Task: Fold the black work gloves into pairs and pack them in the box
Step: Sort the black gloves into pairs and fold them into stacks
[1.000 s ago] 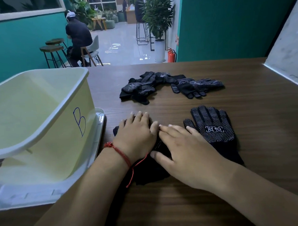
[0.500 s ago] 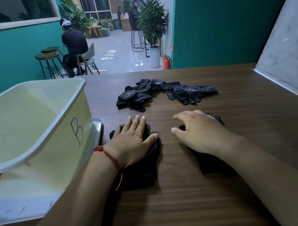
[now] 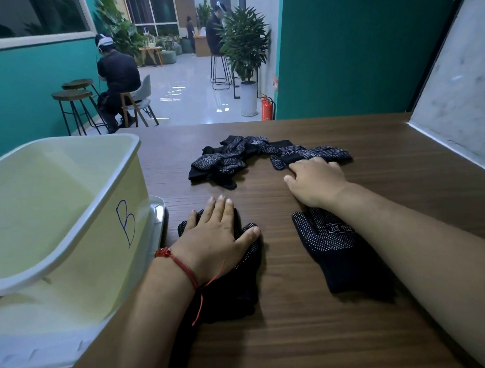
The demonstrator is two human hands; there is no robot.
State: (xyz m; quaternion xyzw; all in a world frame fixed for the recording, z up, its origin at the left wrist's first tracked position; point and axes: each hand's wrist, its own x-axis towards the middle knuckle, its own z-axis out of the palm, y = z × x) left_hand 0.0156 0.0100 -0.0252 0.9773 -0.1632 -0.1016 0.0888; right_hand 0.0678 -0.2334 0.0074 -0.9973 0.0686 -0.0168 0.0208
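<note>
Left hand (image 3: 218, 235) lay flat, fingers straight, pressing near glove (image 3: 250, 253) onto worktop (image 3: 284, 335). Right hand (image 3: 316, 183) on far glove (image 3: 312, 152); grip unclear. Gloves judged light, limp, grippy-dotted: pinch at cuff.

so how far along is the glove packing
Early on. Nothing shows inside the box, as far as visible. The left hand presses flat on a near glove; the right hand touches the far pile. A second glove lies flat nearby. Pairing and packing all remain.

Wood-grain table (image 3: 353, 332): black gloves (image 3: 229, 162), box lid (image 3: 159, 209).
</note>
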